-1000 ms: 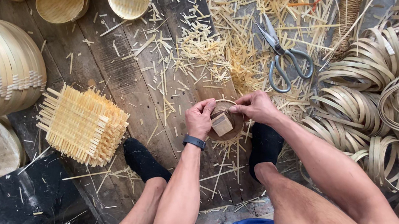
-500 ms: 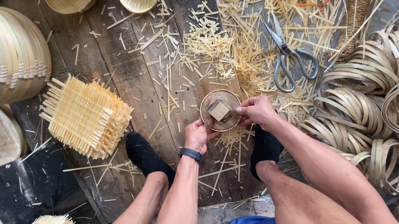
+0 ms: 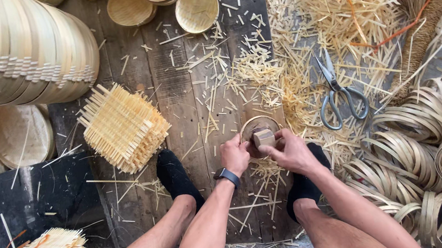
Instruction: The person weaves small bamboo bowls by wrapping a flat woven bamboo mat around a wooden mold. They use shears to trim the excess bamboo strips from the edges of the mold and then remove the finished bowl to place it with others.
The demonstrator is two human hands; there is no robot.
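Gripping a small bamboo ring (image 3: 258,122) and wooden block (image 3: 263,137), both hands (image 3: 235,154) (image 3: 289,152) clamped; a slip could crack it.

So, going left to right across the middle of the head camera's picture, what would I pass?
Flat woven tray → square woven bamboo mat → left hand → small round bamboo ring with a wooden block → right hand → scissors → heap of coiled bamboo hoops.
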